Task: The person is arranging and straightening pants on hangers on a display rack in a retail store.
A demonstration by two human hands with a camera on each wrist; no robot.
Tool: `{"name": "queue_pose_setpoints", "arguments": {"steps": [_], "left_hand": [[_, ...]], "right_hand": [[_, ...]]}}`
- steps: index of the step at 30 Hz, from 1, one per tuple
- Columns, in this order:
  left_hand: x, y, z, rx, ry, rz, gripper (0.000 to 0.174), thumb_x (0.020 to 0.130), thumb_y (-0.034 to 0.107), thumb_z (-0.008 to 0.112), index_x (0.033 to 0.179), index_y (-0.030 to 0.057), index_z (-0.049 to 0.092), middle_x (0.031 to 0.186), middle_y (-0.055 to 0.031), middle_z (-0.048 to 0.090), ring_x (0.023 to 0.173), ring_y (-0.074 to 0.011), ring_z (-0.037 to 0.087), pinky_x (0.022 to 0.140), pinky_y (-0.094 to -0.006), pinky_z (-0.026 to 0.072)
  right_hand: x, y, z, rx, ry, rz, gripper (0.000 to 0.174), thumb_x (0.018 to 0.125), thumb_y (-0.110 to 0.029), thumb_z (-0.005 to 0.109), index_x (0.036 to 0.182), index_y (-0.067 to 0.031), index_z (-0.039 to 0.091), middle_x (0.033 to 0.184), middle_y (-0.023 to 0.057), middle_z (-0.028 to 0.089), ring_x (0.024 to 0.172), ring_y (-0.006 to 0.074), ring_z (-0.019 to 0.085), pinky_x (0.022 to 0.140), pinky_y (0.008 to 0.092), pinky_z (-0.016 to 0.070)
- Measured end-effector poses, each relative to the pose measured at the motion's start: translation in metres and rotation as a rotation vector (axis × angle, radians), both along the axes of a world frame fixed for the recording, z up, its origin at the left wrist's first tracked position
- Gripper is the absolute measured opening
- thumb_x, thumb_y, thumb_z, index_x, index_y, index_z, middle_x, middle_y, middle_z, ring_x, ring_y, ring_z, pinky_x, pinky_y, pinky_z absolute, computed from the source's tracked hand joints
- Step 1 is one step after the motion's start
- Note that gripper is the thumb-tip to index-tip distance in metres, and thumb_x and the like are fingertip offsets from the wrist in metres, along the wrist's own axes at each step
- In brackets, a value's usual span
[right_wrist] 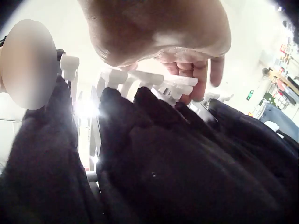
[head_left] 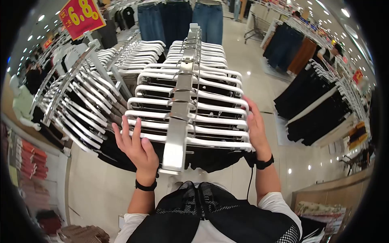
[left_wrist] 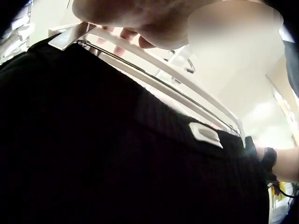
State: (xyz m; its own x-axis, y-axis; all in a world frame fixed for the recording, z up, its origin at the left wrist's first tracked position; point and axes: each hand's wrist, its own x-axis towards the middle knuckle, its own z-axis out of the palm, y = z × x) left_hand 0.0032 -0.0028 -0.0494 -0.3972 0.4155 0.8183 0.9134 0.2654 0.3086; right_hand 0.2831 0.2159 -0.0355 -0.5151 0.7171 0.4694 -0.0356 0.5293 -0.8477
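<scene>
White hangers (head_left: pixel 219 142) with black garments (head_left: pixel 214 158) hang in a row on a metal rail (head_left: pixel 174 146) in front of the person. The left hand (head_left: pixel 139 152) lies at the left ends of the nearest hangers, its fingers spread and extended. At the right ends, the right hand (head_left: pixel 257 131) rests along the hangers with fingers extended forward. In the left wrist view, a clip (left_wrist: pixel 205 134) holds the black garment (left_wrist: pixel 117 140) below a white hanger (left_wrist: pixel 187 81). The right wrist view has the fingers (right_wrist: pixel 198 77) against several white hanger ends (right_wrist: pixel 149 78) above dark garments (right_wrist: pixel 159 149).
More hangers (head_left: pixel 81 109) fill a rack at the left, under a red price sign (head_left: pixel 82 16). Jeans (head_left: pixel 206 22) hang behind the rail. Dark garments (head_left: pixel 308 97) hang on racks to the right, beyond a tiled aisle (head_left: pixel 249 73). Folded clothes (head_left: pixel 32 160) lie at lower left.
</scene>
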Motion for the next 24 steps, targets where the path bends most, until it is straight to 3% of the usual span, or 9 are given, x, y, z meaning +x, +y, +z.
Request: {"name": "queue_pose_setpoints", "arguments": {"steps": [2,4,5,6,8,14,17,21,24], "left_hand": [[0.012,0.001,-0.011,0.012,0.024,0.017,0.05,0.102,0.026,0.048,0.145,0.0037,0.059,0.161,-0.0214,0.042,0.153,-0.0475,0.025,0.122,-0.0553,0.0207],[0.027,0.001,-0.008,0.017,-0.017,0.062,0.054,0.103,0.032,0.052,0.148,0.004,0.055,0.163,-0.0215,0.04,0.153,-0.0477,0.025,0.122,-0.0553,0.0211],[0.038,0.0,-0.004,0.002,-0.016,0.069,0.046,0.107,0.024,0.051,0.146,0.0015,0.056,0.162,-0.0201,0.04,0.155,-0.0452,0.024,0.123,-0.0556,0.0215],[0.046,-0.001,-0.003,0.003,-0.04,0.038,0.047,0.107,0.021,0.051,0.148,-0.0015,0.053,0.163,-0.0231,0.038,0.156,-0.0453,0.021,0.124,-0.0554,0.0186],[0.05,-0.002,-0.011,0.02,0.004,-0.011,0.058,0.097,0.025,0.062,0.149,0.0002,0.053,0.161,-0.0254,0.04,0.152,-0.0484,0.028,0.119,-0.0551,0.0256],[0.064,-0.004,-0.027,-0.014,-0.273,-0.118,0.045,0.102,0.02,0.056,0.141,-0.0032,0.057,0.161,-0.0291,0.038,0.154,-0.0488,0.022,0.122,-0.0547,0.023],[0.068,0.0,-0.019,-0.013,-0.312,-0.126,0.048,0.101,0.02,0.058,0.143,-0.0026,0.055,0.162,-0.029,0.036,0.156,-0.049,0.019,0.124,-0.055,0.0194],[0.068,0.004,-0.021,-0.041,-0.273,-0.108,0.05,0.099,0.016,0.059,0.145,-0.003,0.054,0.162,-0.0293,0.035,0.156,-0.0492,0.019,0.124,-0.0553,0.0198],[0.063,0.006,-0.03,-0.05,-0.257,-0.127,0.053,0.096,0.012,0.062,0.145,-0.0028,0.053,0.161,-0.0293,0.037,0.155,-0.0498,0.02,0.123,-0.056,0.021]], "right_hand": [[0.008,0.01,-0.013,0.021,0.014,0.01,0.07,0.106,-0.053,0.049,0.149,0.0024,0.048,0.14,0.0172,0.056,0.125,0.0293,0.055,0.112,0.0413,0.0397],[0.013,0.022,-0.015,0.17,-0.086,-0.049,0.076,0.107,-0.057,0.044,0.154,0.0018,0.041,0.148,0.0197,0.05,0.134,0.031,0.049,0.116,0.0422,0.0348],[0.011,0.025,-0.016,0.173,-0.073,-0.028,0.078,0.107,-0.059,0.042,0.155,0.0017,0.039,0.149,0.0201,0.049,0.135,0.0315,0.048,0.117,0.0424,0.0337],[0.008,0.027,-0.017,0.176,-0.061,-0.01,0.079,0.107,-0.06,0.041,0.156,0.0016,0.038,0.15,0.0205,0.047,0.136,0.0319,0.046,0.117,0.0426,0.0327],[0.001,0.031,-0.015,0.183,-0.036,0.023,0.082,0.106,-0.062,0.037,0.158,0.0015,0.034,0.152,0.0212,0.045,0.139,0.0329,0.044,0.119,0.0429,0.0305],[0.01,0.038,-0.017,0.09,-0.002,0.082,0.08,0.108,-0.06,0.034,0.157,0.0032,0.035,0.149,0.0228,0.047,0.138,0.0352,0.044,0.118,0.0429,0.0305],[-0.006,0.04,-0.014,0.308,0.069,-0.142,0.075,0.109,-0.056,0.035,0.155,0.0029,0.04,0.146,0.0224,0.049,0.135,0.0344,0.048,0.116,0.0425,0.0339],[0.003,0.043,-0.018,0.138,0.023,0.141,0.072,0.11,-0.053,0.035,0.157,0.0009,0.038,0.152,0.021,0.045,0.142,0.0329,0.042,0.118,0.0415,0.0317],[0.009,0.04,-0.02,0.068,0.002,0.108,0.083,0.107,-0.063,0.035,0.159,0.0015,0.034,0.157,0.0188,0.04,0.145,0.0296,0.039,0.12,0.0433,0.0298]]}}
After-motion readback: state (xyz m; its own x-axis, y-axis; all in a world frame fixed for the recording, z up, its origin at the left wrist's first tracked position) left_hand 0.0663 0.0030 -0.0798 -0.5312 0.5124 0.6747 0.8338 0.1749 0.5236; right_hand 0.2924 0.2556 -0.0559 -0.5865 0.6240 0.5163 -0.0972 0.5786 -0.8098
